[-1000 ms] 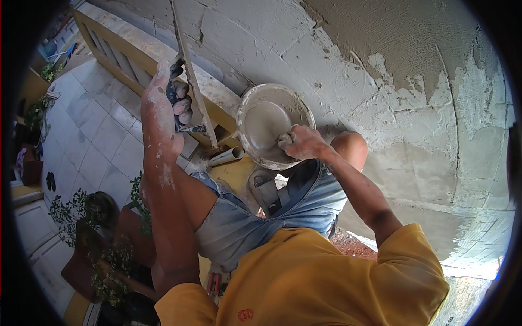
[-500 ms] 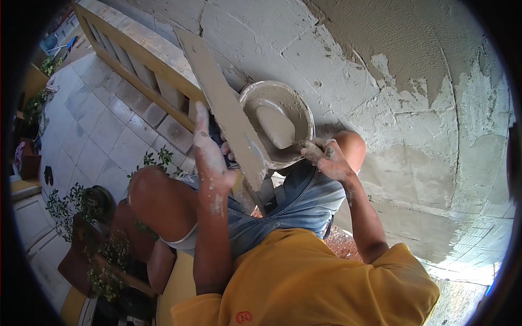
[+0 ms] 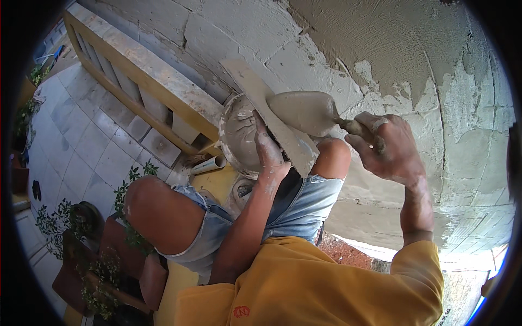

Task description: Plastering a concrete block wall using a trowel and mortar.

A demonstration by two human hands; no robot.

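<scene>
We see the wall (image 3: 370,92) filling the far and right side, pale and rough in its middle, with a darker grey coat toward the far right. The tiled floor (image 3: 81,146) spreads to the left, and the railing (image 3: 133,92) runs between floor and wall. The bucket (image 3: 221,133), part-filled with grey mix (image 3: 242,133), stands just beyond the knees, partly hidden by the left hand (image 3: 269,152) and the float (image 3: 278,126). We find the float, long, flat and smeared with mix, tilted across the bucket's right side; the left hand grasps it from behind, thumb up and fingers mostly hidden. The trowel (image 3: 307,111) is at the float's right, its coated blade overlapping the float's edge, though we cannot tell how firmly they touch. The right hand (image 3: 387,145) is wrapped round its handle. The smallest thing we pick out is the pipe (image 3: 209,164), lying left of the bucket. We judge that mix could slide off the float onto the right knee, since the float slopes so steeply. A hard push from the trowel could twist the float in the left hand, and a wet handle could slip in the right.
</scene>
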